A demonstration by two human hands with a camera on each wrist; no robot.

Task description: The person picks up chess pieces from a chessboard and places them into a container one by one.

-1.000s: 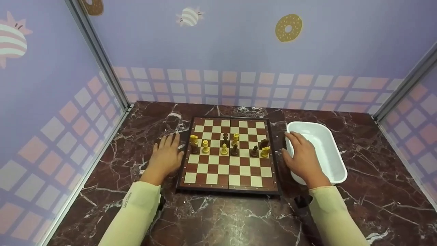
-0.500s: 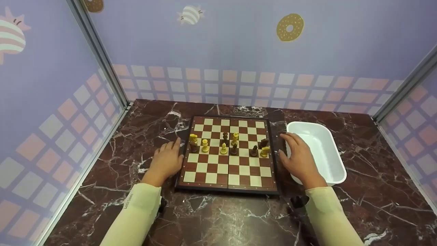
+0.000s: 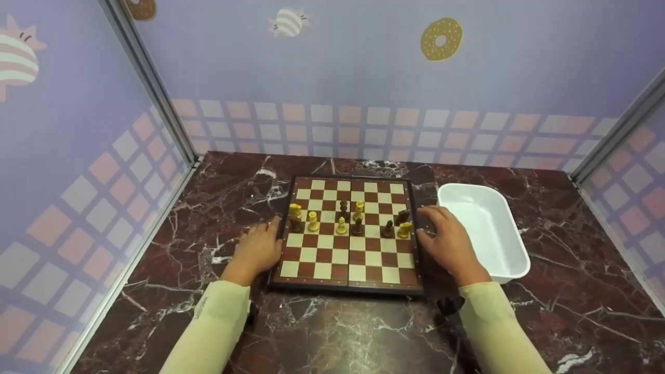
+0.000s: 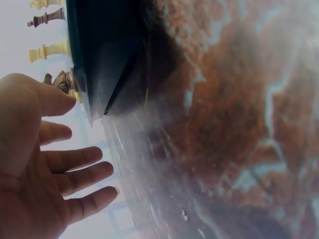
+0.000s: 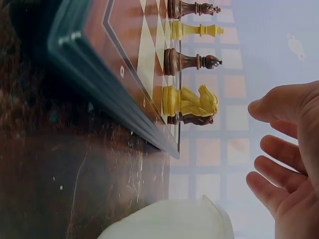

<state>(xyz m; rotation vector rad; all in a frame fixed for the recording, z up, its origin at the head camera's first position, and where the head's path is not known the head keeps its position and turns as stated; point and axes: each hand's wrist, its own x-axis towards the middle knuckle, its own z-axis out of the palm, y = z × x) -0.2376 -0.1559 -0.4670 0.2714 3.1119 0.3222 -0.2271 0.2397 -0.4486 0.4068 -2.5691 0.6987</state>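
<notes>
A brown-and-cream chessboard (image 3: 323, 270) lies flat on the table with several yellow and dark brown chess pieces standing in a band across its middle. My left hand (image 3: 258, 248) is at the board's left edge, fingers relaxed and holding nothing; in the left wrist view its thumb overlaps a dark knight (image 4: 62, 80). On the other side, my right hand (image 3: 448, 244) hovers beside the right edge with fingers spread and loosely bent. The right wrist view shows a yellow knight (image 5: 198, 102) nearest that hand, apart from the fingertips, with a dark bishop (image 5: 192, 61) beyond it.
A white plastic tray (image 3: 497, 234) stands right of the board, partly behind my right hand. The dark red marbled table (image 3: 337, 332) surrounds the board. Printed lilac panels (image 3: 353, 67) rise at the back and both sides.
My right hand has moved left, off the tray's near side to the board's right edge. The left hand has shifted slightly right and nearer the board. The pieces stand as before.
</notes>
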